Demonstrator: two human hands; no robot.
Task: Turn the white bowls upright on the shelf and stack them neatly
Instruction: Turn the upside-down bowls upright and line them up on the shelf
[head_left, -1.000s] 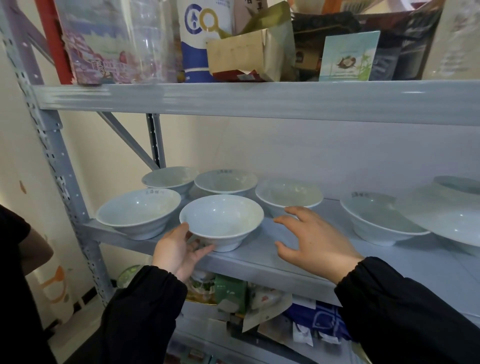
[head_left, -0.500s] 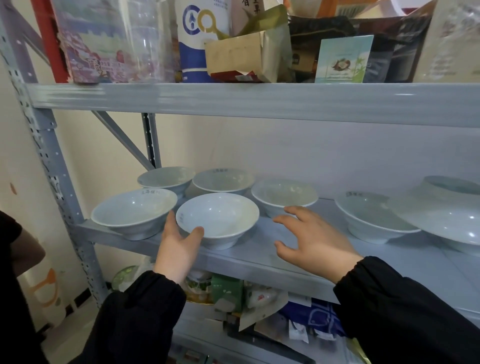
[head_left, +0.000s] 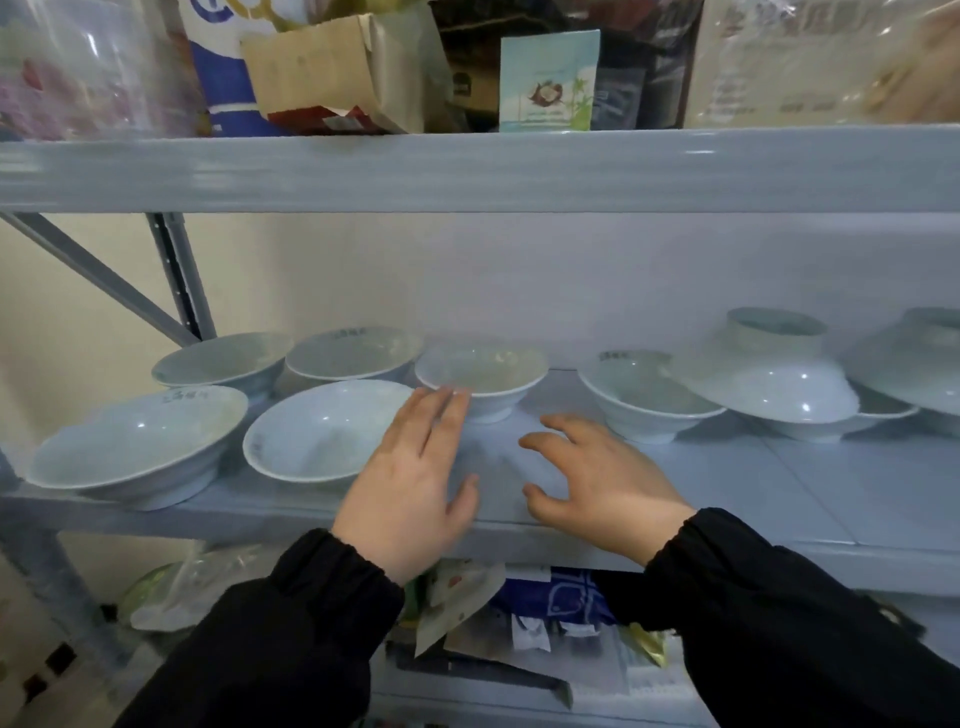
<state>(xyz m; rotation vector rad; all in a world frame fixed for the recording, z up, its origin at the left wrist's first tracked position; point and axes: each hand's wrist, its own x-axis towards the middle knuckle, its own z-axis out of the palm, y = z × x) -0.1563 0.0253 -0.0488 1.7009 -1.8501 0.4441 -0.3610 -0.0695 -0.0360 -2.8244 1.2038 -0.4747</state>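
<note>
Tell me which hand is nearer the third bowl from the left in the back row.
Left. The left hand stretches flat toward the bowl, fingers at its front rim; the right hand hovers in front of it to the right, apart.

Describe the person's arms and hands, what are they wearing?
The left sleeve and right sleeve are long, black, and end in gathered elastic cuffs at the wrists. The left hand and right hand are bare: no gloves, rings or watch show.
</note>
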